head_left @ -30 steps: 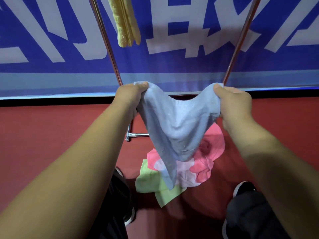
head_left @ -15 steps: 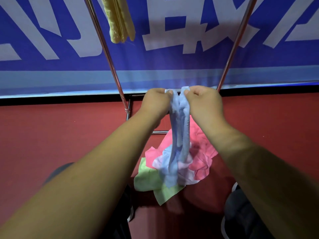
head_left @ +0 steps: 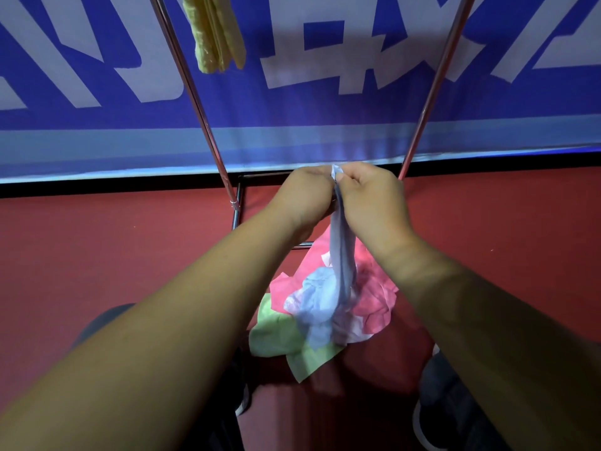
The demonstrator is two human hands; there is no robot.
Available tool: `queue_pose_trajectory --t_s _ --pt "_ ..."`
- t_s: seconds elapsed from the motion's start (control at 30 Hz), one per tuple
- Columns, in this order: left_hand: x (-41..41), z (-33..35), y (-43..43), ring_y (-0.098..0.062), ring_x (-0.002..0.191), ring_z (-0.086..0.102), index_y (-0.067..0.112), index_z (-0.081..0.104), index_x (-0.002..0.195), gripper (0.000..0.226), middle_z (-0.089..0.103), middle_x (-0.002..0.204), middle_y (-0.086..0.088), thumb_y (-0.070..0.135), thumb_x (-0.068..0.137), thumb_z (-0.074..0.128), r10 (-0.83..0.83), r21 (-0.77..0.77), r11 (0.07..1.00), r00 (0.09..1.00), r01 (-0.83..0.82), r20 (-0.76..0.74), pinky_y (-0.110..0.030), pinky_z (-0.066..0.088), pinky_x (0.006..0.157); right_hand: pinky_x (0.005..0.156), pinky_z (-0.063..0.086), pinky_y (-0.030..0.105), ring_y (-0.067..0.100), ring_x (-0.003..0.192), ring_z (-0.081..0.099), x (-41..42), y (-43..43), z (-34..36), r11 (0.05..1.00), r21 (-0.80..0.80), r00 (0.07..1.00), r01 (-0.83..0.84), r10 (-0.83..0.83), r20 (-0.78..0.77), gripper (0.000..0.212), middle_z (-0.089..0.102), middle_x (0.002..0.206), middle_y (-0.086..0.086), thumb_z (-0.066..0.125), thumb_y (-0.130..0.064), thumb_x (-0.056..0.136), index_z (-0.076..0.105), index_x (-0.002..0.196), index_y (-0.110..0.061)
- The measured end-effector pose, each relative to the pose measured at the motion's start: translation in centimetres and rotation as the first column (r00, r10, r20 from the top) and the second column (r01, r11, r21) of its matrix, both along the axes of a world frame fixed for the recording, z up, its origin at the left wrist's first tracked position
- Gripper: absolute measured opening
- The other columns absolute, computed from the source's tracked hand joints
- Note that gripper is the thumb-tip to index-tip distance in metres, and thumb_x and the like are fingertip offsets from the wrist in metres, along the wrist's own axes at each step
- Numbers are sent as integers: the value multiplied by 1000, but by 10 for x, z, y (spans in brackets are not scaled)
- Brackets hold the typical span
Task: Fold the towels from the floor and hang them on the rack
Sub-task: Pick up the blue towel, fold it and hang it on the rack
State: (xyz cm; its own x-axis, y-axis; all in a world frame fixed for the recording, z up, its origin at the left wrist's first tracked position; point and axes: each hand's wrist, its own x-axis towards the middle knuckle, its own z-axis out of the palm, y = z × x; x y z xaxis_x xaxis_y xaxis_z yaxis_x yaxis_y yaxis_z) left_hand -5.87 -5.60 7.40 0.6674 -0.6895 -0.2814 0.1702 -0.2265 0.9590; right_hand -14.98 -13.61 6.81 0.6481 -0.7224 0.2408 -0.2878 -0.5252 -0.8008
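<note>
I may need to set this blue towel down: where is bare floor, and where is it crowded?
Bare red floor lies left of the rack's foot, and more to the right of the right hand, below the banner. It is crowded under the hands, where pink towels and a green towel are heaped between the shoes.

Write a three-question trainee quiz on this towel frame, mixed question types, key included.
1. True or false: the left hand and right hand are spread wide apart with the blue towel stretched flat between them.
2. Multiple choice: what already hangs on the rack? A) pink towel B) yellow towel C) nothing
3. Fill in: under the hands, on the red floor, lies a pile holding a pink towel and a ____ towel.

Key: 1 false, the hands meet, both with a grip on the towel's top edge, and it hangs in a narrow strip; 2 B; 3 green.
</note>
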Motion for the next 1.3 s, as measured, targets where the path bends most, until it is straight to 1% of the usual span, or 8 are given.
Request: queue_pose_trajectory --t_s 0.2,0.4,0.53,0.7,0.83,1.0,1.1,1.3 --pt "5 6 6 -24 93 65 8 85 89 35 74 113 -33 -7 96 54 4 -21 1000 1000 -4 15 -51 55 108 86 59 38 16 91 72 -3 3 3 996 53 997 -78 79 -17 23 79 91 -7 59 -24 103 82 107 -22" --pt "16 10 9 -22 85 77 -2 78 109 16 79 106 -25 2 103 65 47 -72 996 999 -47 2 -32 65 89 95 63 44 13 98 79 -8 0 15 938 317 990 -141 124 73 29 83 93 -11 59 -17 93 83 99 -31" --pt "27 11 11 -30 98 80 -8 64 130 35 75 118 -28 5 99 73 80 -53 995 996 -83 -48 -32 65 81 103 62 46 14 103 81 -8 -7 12 870 435 971 -232 177 162 31 85 102 -3 64 -2 94 79 111 -23" --pt "28 19 14 -32 95 80 -2 51 143 60 71 121 -25 12 94 82 111 2 994 993 -111 -52 -34 66 76 102 62 45 11 104 80 -6 -6 6 878 412 967 -242 184 176 30 84 107 0 71 0 94 75 112 -23" --pt "26 20 16 -28 86 80 1 56 140 57 72 121 -23 13 92 84 85 36 996 996 -84 -21 -38 68 77 98 63 47 11 99 80 -4 -5 2 900 397 980 -182 132 150 20 84 100 -3 79 -12 89 77 108 -20" --pt "37 27 22 -27 90 78 18 71 131 35 75 128 -11 2 100 66 -39 98 995 993 28 112 -37 67 79 79 57 26 1 78 70 -4 -11 5 977 203 998 -62 60 15 4 77 84 -11 80 -23 89 77 92 -23" --pt "46 23 28 -14 96 75 28 75 125 57 78 124 3 -8 83 62 -208 205 967 931 150 300 -26 63 75 65 43 14 -4 68 60 -5 -12 7 991 123 998 -49 53 -30 7 70 73 -14 76 -30 93 76 89 -25" --pt "50 10 27 -29 92 68 15 74 94 11 73 96 -6 24 89 79 -489 516 846 580 134 652 -42 56 85 69 48 25 16 75 64 -10 -14 18 996 41 997 -78 79 -23 16 74 78 0 72 -32 98 79 93 -18"
